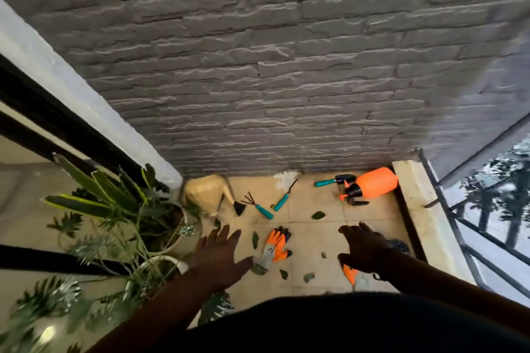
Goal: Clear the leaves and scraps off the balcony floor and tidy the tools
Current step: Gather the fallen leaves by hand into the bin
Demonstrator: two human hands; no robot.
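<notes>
Several green leaves (318,215) lie scattered on the beige tiled floor (312,238). An orange and grey glove (274,246) lies between my hands, and a second one (352,274) is partly hidden under my right hand. Near the wall lie a small rake (258,205), a weeder (284,198) and a trowel (329,181), all with teal handles. An orange spray bottle (372,182) lies on its side at the right. My left hand (220,255) and right hand (362,249) hover spread above the floor, holding nothing.
A beige watering can (206,193) stands in the left corner by the grey stone wall (272,80). Potted plants (123,223) crowd the left side. A raised kerb (421,218) and black railing (470,226) bound the right. A dark drain cover (400,246) sits by the kerb.
</notes>
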